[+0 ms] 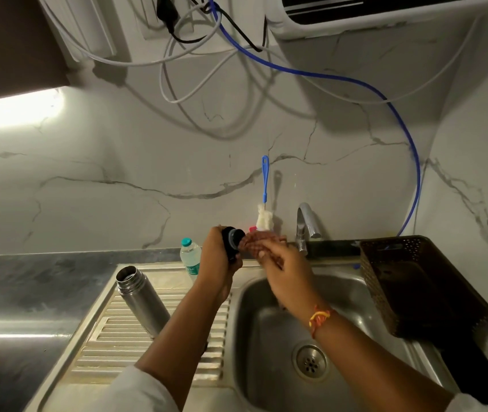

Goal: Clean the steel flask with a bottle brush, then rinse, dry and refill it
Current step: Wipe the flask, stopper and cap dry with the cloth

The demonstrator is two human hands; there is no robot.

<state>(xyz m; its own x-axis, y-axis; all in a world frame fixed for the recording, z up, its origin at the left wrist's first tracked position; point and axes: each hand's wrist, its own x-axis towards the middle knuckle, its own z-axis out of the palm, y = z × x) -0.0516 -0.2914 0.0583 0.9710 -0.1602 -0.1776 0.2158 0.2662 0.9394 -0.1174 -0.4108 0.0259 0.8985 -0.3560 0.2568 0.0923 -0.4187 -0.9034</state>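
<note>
The smooth, dull stainless sink had a perforated brown basket on its right edge. On the ridged drainboard at left the steel flask stood upright and uncapped, a brushed cylinder apart from both hands. Judging by this, the lid was being washed; rinsing, drying and refilling looked undone. The left hand gripped the round black cap; the right hand touched it with outstretched fingers. The blue-handled, white-bristled bottle brush leaned on the far wall.
</note>
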